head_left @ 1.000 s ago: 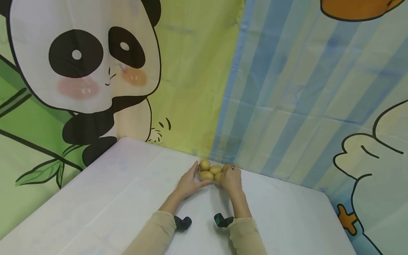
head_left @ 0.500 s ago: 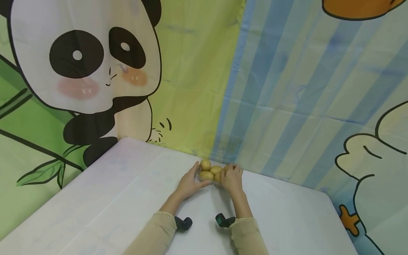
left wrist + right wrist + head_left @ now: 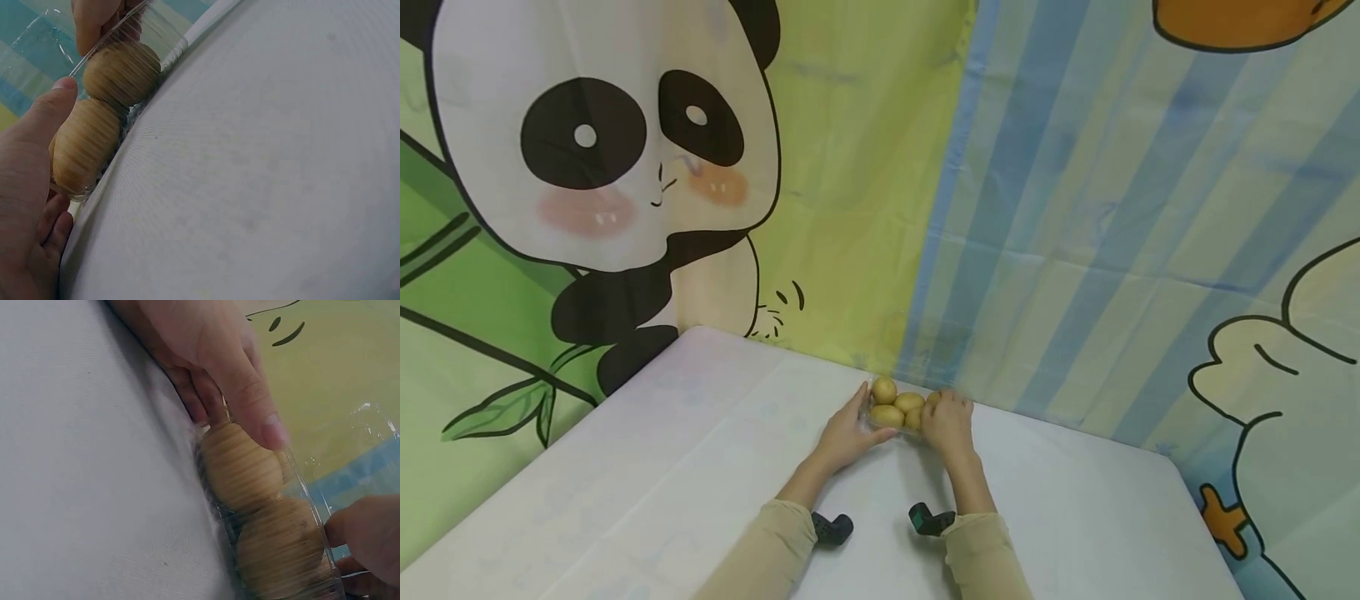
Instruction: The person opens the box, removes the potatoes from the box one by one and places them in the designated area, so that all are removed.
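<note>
A clear plastic box [image 3: 302, 481] holds several yellowish-brown potatoes [image 3: 887, 415] near the table's back edge. At its left end my left hand [image 3: 841, 435] grips it, thumb over the near rim and the other fingers round the end, as the left wrist view shows. My right hand [image 3: 948, 423] is at the right end, fingers bent over the rear right potato [image 3: 934, 398]. In the right wrist view the right hand [image 3: 370, 534] shows partly behind the clear wall, so its fingertips are hard to make out.
The white-covered table [image 3: 1075, 500] meets a printed curtain [image 3: 1037, 208] just behind the box. Black wrist devices [image 3: 833, 528] hang inward from both sleeves. A raised transparent flap [image 3: 369, 434] shows beyond the box in the right wrist view.
My right hand's fingers have shifted slightly back, uncovering more of the rear right potato. The left hand keeps its hold, and the box stays in place.
</note>
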Motion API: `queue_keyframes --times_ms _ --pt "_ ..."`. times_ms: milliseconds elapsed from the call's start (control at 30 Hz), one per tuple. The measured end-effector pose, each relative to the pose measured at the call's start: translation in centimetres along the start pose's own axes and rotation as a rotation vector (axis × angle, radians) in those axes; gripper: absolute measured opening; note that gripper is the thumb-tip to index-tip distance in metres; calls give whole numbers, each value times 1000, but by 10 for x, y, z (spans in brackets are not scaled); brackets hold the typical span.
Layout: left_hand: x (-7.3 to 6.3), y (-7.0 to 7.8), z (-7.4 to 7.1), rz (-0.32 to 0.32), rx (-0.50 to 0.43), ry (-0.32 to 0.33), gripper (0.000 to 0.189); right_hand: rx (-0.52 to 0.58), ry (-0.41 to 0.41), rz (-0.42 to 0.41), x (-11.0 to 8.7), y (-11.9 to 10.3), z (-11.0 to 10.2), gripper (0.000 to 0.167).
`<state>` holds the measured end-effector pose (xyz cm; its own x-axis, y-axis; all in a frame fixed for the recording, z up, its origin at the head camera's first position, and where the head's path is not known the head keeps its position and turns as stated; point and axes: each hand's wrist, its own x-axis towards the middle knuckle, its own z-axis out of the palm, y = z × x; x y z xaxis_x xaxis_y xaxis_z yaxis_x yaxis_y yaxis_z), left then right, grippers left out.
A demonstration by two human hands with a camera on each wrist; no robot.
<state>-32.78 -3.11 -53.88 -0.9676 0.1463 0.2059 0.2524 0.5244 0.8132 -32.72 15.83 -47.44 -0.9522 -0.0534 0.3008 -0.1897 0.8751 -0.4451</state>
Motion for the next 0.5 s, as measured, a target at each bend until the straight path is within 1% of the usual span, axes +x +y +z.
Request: queue_keyframes --times_ms 133,300,400,500 --pt "-1 -1 1 17 3 12 108 3 10 35 1 2 3 42" --pt "-2 0 0 19 1 16 109 22 13 73 3 2 5 35" --pt "-2 0 0 16 1 16 109 16 2 61 4 1 4 33" --pt "-1 0 1 4 7 6 109 -48 -17 11 4 1 4 30"
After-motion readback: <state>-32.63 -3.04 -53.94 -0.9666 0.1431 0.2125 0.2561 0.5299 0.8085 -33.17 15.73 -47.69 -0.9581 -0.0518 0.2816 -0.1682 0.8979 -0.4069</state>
